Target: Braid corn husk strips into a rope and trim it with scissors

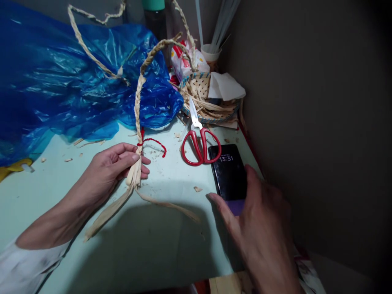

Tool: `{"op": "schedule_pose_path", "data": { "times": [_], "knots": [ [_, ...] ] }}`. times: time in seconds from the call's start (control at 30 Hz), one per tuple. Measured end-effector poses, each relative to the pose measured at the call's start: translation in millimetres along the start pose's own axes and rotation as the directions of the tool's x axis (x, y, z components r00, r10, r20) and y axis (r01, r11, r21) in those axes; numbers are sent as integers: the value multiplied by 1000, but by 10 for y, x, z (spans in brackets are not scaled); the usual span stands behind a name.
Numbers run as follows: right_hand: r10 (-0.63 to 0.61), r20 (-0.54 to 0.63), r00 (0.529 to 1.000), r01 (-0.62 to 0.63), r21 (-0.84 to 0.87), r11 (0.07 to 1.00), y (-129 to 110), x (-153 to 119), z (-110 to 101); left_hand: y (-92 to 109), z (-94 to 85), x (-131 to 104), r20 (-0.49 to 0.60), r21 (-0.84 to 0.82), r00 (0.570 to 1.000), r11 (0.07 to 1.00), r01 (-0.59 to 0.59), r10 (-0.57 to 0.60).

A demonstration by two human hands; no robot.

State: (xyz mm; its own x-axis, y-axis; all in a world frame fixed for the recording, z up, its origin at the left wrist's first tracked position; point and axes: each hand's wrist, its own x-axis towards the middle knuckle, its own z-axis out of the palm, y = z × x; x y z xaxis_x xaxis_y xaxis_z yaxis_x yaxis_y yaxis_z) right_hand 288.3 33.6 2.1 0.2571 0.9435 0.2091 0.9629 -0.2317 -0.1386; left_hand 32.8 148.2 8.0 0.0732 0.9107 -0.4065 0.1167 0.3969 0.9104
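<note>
My left hand (114, 165) pinches a braided cord of pale dried plant fibre (138, 106) just below a red thread (156, 141) tied round it. Loose strands (112, 212) of the fibre fan out under my fingers. The upper braid arches up and back toward a basket. My right hand (260, 216) is round the lower part of a black phone (228, 173), thumb at its left edge and fingers along its right edge. The phone's screen is lit and reads 13:31. Red-handled scissors (200, 143) lie partly over the phone's upper left corner, blades slightly apart.
Blue plastic sheeting (76, 90) covers the back left. A woven basket (199, 87) holding fibre strips and a white tissue (226, 85) stands at the back right, near a cup (210, 53) of pale sticks. A dark wall (321, 122) borders the right side. Fibre scraps dot the table (171, 179).
</note>
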Motion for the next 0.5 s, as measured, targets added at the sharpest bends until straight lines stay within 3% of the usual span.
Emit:
{"op": "schedule_pose_path", "data": {
  "times": [0.27, 0.5],
  "knots": [
    [-67, -4, 998, 67, 200, 978, 372, -259, -248, 10, 3, -22, -5, 10, 1000, 1000, 3, -3],
    [-138, -40, 990, 144, 317, 938, 607, -427, -188, 21, 30, -29, -64, 54, 998, 998, 15, -12]
  ]
}}
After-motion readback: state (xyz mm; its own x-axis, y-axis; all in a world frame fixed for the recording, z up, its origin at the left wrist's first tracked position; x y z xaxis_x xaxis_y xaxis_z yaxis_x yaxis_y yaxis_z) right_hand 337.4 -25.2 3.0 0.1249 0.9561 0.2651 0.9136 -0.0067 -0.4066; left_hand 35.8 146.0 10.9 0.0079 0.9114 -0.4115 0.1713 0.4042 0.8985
